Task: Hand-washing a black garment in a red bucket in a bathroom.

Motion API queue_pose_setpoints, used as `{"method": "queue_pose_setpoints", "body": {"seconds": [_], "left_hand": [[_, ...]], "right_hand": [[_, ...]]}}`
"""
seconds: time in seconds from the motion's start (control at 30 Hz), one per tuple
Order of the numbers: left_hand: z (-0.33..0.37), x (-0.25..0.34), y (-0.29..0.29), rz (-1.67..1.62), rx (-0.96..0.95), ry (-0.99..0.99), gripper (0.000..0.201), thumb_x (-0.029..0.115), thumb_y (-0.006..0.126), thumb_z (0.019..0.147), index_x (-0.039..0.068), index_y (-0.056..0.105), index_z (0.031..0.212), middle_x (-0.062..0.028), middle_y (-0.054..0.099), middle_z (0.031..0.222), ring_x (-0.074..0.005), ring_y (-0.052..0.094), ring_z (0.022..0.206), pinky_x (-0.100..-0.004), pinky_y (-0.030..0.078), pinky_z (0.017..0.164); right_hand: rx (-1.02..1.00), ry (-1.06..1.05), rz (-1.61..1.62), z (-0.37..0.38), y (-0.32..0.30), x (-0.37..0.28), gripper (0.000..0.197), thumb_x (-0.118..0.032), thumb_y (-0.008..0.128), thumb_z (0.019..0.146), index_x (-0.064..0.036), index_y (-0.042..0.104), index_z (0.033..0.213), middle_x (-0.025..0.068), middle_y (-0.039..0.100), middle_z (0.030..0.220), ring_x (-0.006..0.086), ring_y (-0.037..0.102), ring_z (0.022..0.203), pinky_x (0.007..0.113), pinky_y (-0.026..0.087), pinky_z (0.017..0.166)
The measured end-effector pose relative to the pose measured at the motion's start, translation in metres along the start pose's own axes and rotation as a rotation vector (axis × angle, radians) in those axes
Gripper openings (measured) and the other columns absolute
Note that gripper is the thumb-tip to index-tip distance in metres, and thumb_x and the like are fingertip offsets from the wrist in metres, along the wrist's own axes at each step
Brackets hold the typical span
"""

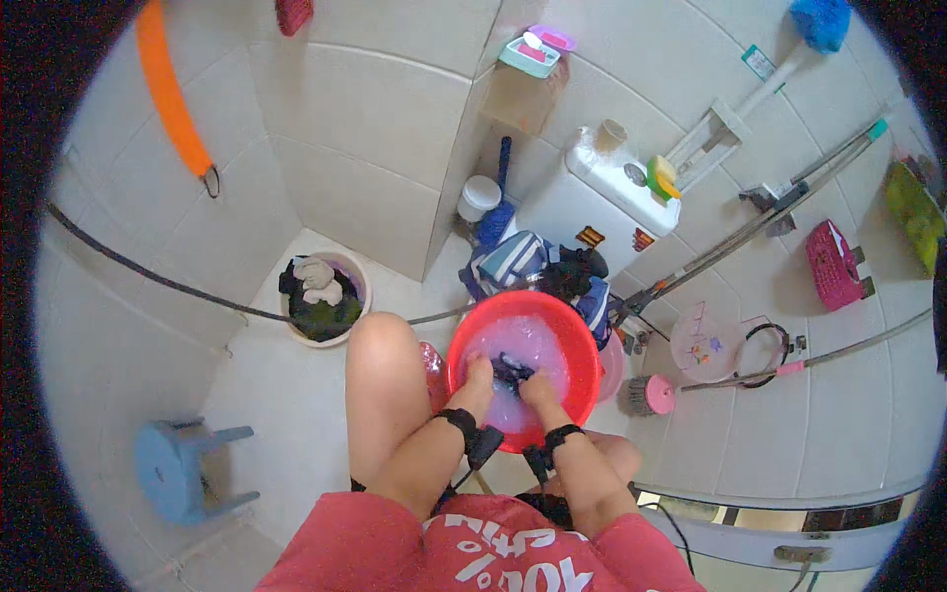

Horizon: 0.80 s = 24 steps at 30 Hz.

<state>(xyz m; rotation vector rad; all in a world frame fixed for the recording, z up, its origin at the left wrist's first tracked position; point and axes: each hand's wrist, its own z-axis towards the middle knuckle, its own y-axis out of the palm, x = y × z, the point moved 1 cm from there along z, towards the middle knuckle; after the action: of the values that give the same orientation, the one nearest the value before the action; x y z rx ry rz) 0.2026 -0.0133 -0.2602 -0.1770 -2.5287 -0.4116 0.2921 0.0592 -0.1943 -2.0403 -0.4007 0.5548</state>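
Both my hands are down in a red basin (584,380) of cloudy, soapy water. A dark wet cloth (510,369) lies bunched between them at the water's surface; what kind of garment it is, I cannot make out. My left hand (479,375) grips its left side, fingers closed round it and partly hidden. On the other side my right hand (539,389) holds the cloth's right end, fingers curled inward. The basin stands between my knees, and black straps with small dark boxes circle both wrists.
A pale tub (363,286) of clothes stands at the left, with a blue stool (182,472) nearer. Behind the basin, blue and black clothes (518,259) lie against a white cistern (592,212). A grey hose (148,271) crosses the left; a pink-topped brush (653,395) sits right.
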Motion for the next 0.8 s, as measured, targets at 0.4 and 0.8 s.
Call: {"method": "queue_pose_setpoints", "body": {"seconds": [0.4,0.8], "left_hand": [[-0.013,0.005,0.013,-0.634,-0.488,-0.102,0.032,0.037,0.042,0.088,0.01,0.059,0.087,-0.008,0.061,0.082,-0.0224,0.059,0.069,-0.0371,0.049,0.065],[-0.106,0.066,0.046,-0.067,-0.505,-0.287,0.065,0.065,0.014,0.085,0.016,0.052,0.105,-0.0084,0.06,0.091,-0.0216,0.059,0.083,-0.0446,0.048,0.069]], "right_hand": [[0.278,-0.308,0.56,-0.052,-0.058,-0.081,0.04,-0.036,0.057,0.081,0.0005,0.055,0.098,0.0171,0.059,0.085,0.034,0.057,0.077,0.039,0.046,0.068],[0.404,-0.349,0.702,-0.035,-0.086,-0.067,0.031,-0.029,0.051,0.086,-0.0028,0.056,0.101,0.016,0.061,0.093,0.0321,0.058,0.085,0.037,0.044,0.076]]}}
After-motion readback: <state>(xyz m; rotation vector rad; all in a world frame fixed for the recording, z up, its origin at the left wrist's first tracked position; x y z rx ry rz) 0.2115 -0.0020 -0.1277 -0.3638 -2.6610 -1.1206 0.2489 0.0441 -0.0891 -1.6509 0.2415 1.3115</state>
